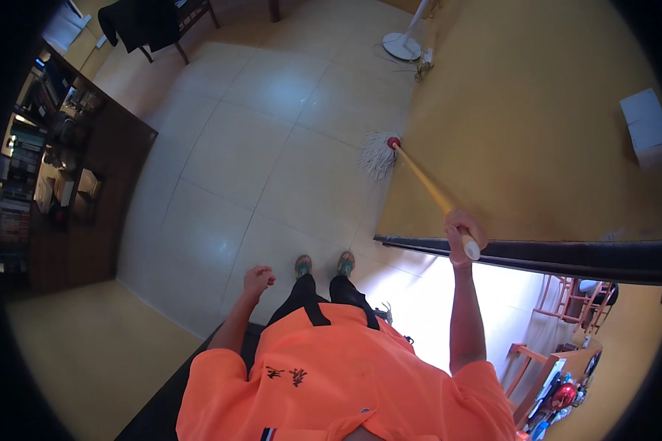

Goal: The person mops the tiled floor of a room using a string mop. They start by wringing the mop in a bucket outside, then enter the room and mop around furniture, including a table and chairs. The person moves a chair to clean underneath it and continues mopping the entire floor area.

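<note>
My right hand [463, 234] is wrapped round the upper end of a mop [426, 184] with a yellow handle. The handle slants away from me to a red socket, and the mop's white string head [376, 156] lies on the tiled floor against the foot of the yellow wall. My left hand [259, 280] hangs free over the floor beside my left leg, its fingers curled closed with nothing seen in them.
A dark bookcase [99, 169] with books stands along the left. Far off are a chair with black cloth [143, 26] and a stand with a round white base [402, 47]. A doorway beside the wall edge opens on the right, with wooden chairs [566, 301] beyond.
</note>
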Tool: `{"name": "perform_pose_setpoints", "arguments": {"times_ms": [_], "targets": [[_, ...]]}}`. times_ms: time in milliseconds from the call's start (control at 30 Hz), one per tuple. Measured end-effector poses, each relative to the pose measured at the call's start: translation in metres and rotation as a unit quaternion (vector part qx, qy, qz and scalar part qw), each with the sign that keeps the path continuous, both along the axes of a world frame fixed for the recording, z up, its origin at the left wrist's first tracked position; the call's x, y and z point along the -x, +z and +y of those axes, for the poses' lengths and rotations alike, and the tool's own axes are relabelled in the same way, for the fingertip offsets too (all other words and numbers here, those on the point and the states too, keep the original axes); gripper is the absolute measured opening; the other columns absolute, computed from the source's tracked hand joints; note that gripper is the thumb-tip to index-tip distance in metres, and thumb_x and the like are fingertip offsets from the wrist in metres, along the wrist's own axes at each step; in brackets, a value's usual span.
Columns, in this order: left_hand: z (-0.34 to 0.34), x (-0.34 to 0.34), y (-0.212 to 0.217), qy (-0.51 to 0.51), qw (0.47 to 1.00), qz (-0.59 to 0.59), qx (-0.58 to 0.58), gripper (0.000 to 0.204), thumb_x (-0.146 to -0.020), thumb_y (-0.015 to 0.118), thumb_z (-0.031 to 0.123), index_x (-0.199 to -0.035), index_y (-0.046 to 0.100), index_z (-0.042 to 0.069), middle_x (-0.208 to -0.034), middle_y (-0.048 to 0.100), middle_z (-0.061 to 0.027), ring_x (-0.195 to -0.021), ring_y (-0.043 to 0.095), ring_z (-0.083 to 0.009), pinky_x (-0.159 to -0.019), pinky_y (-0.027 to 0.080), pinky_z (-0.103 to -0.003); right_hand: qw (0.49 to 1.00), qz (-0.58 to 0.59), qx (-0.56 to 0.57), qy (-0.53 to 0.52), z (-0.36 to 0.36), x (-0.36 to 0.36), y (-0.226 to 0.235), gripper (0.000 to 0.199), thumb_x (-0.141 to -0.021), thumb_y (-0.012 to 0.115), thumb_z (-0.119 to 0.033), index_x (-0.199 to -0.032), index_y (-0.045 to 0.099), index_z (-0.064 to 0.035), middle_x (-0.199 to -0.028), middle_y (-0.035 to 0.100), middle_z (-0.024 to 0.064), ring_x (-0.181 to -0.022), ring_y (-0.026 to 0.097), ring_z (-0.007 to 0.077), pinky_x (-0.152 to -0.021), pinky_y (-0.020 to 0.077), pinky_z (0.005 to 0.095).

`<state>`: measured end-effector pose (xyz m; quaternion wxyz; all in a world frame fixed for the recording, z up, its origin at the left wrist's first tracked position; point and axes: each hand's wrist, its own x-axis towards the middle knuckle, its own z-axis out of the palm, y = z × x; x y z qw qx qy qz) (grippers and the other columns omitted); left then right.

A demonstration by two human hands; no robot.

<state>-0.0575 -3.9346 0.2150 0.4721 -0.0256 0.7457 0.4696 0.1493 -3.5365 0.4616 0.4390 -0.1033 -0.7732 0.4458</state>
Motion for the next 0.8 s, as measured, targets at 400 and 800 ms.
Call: {"name": "perform_pose_setpoints", "arguments": {"times_ms": [400, 800], "targets": [[0.112, 0.003, 0.049, -0.160, 0.981, -0.020, -0.111, 0.018, -0.082, 0.054, 0.015, -0.094, 0.060, 0.003, -0.075, 0.064, -0.0060, -0.062, 0.059, -0.0104, -0.052, 0.044, -0.023, 0.993, -0.045, -0.050, -0.101, -0.072, -0.045, -0.015, 0.002, -0.074, 0.053, 0.003, -0.074, 0.051, 0.0018, -0.069, 0.053, 0.0099, -0.060, 0.051, 0.0181, -0.055, 0.0415, 0.0275], [0.368, -0.030, 0.353, -0.315, 0.715, 0.366, -0.506, 0.047, -0.084, 0.055, 0.018, -0.127, 0.041, 0.004, -0.123, 0.048, -0.0170, -0.113, 0.047, -0.0273, -0.092, 0.037, -0.034, 0.955, 0.063, 0.153, -0.248, -0.185, -0.166, 0.091, 0.009, -0.064, 0.051, 0.012, -0.062, 0.049, 0.0042, -0.055, 0.055, 0.0134, -0.048, 0.053, 0.0190, -0.047, 0.0457, 0.0293]]}}
